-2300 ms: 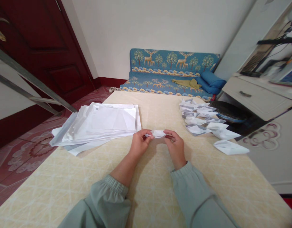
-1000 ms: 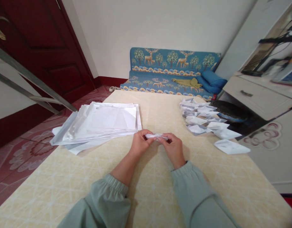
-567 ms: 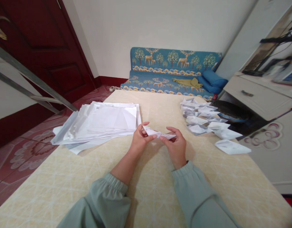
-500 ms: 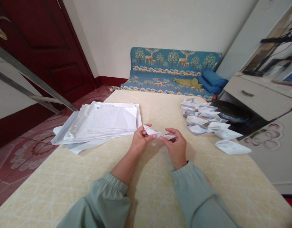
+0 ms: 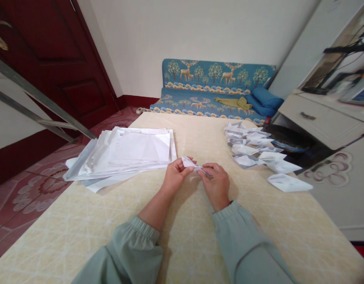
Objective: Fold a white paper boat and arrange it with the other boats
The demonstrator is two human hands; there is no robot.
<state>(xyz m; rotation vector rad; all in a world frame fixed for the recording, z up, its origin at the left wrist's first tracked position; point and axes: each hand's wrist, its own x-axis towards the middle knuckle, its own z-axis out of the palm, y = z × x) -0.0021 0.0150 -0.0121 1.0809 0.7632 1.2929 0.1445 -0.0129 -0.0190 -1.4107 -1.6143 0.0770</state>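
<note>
A small folded paper boat (image 5: 188,162) is held above the middle of the table, between my two hands. My left hand (image 5: 176,173) pinches its left end with thumb and fingers. At the other end my right hand (image 5: 215,181) is closed on the paper, its fingers hiding most of that side. Several finished-looking white paper boats (image 5: 249,149) lie in rows to the right of my hands. One paper boat (image 5: 289,183) sits apart from them, nearer the right table edge.
A loose stack of white paper sheets (image 5: 140,148) lies on the left of the patterned table (image 5: 188,244). Beyond the far edge stands a blue sofa (image 5: 196,96). A cabinet (image 5: 330,118) and a dark round pan (image 5: 288,139) are at the right, a metal frame (image 5: 45,112) at the left.
My right hand has turned inward and its fingers have closed over the right end of the paper boat, so less of that end shows. The left end is tipped up more.
</note>
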